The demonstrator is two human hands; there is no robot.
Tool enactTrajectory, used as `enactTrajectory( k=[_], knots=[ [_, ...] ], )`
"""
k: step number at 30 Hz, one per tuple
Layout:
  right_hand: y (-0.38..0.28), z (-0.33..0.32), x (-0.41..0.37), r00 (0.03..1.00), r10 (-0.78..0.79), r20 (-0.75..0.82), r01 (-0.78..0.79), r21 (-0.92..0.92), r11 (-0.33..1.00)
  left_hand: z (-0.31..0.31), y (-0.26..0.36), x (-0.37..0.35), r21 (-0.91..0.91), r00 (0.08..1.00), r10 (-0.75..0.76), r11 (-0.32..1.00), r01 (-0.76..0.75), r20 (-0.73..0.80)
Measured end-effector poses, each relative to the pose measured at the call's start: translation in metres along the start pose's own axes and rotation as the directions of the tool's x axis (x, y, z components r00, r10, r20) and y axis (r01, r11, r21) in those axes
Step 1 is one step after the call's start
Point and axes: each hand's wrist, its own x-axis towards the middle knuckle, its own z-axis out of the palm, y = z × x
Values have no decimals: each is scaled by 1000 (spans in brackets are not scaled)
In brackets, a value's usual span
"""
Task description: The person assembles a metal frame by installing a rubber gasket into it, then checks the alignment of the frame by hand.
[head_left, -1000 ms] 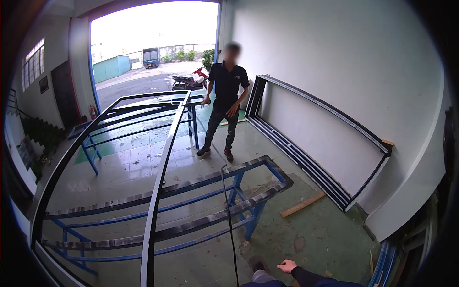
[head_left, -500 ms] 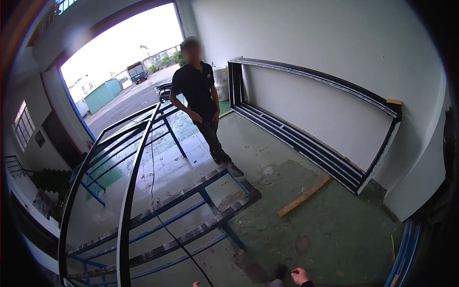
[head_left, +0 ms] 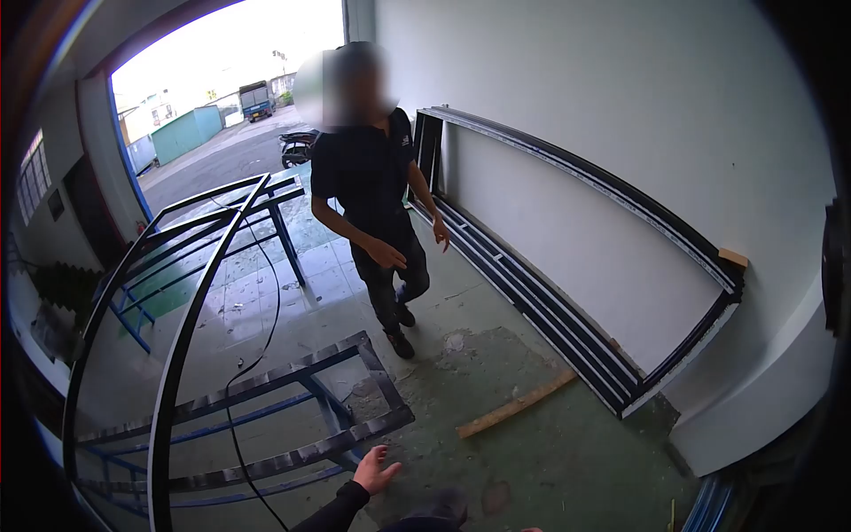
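Observation:
My left hand (head_left: 377,471) reaches forward from a dark sleeve at the bottom of the view, holding nothing, its fingers apart. It overlaps the near corner of a blue metal work stand (head_left: 330,403) with dark padded top rails. Of my right hand (head_left: 532,529) just a sliver shows at the bottom edge; its fingers are hidden. A long dark window or door frame (head_left: 206,275) lies across the work stands on the left, with a black cable (head_left: 232,417) hanging beside it.
A person (head_left: 363,186) in dark clothes walks on the far side of the near stand. Against the right wall leans a large dark frame (head_left: 541,284). A wooden strip (head_left: 516,405) lies on the green floor. Beyond the wide doorway stand a motorbike (head_left: 297,148) and a truck (head_left: 257,100).
My left hand has risen into view, while my right hand has dropped almost out of it. The person has come closer, and the view has moved forward.

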Motion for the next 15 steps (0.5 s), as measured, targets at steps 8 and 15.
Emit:
enactTrajectory(
  k=[8, 15],
  knots=[
    [-345, 53, 285, 875, -288, 389, 351, -101, 931, 28, -7, 126, 289, 850, -24, 935, 206, -527],
    [-524, 146, 387, 606, -386, 696, 541, -5, 841, 40, 16, 215, 69, 776, -557, 798, 599, -297]
  ],
)
